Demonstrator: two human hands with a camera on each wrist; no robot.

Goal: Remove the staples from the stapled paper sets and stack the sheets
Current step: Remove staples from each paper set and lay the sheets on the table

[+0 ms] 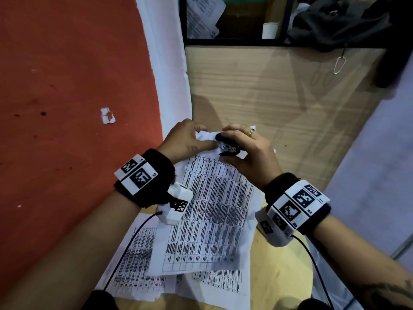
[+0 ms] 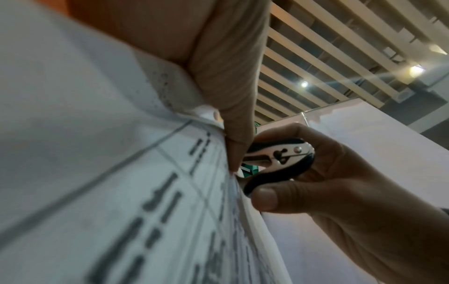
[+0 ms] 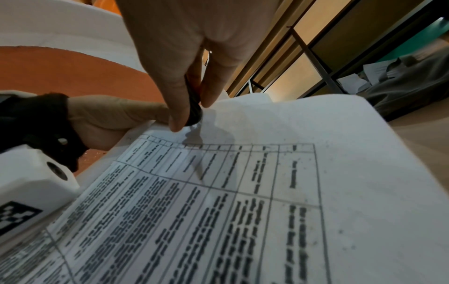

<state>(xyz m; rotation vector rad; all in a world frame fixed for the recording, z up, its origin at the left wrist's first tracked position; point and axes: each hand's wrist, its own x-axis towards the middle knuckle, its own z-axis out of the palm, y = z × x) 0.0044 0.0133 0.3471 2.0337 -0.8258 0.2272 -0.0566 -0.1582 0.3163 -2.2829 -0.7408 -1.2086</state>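
At frame centre your right hand [image 1: 247, 151] squeezes one black staple remover [image 1: 228, 148] between thumb and fingers against the top corner of one paper set [image 1: 214, 211], your left hand [image 1: 187, 139] pinches that corner, and two more printed sheets [image 1: 136, 260] lie underneath toward bottom.

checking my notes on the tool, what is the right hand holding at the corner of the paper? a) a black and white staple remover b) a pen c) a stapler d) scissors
a: the right hand pinches a black and white staple remover at the corner of the paper, which the left hand holds.
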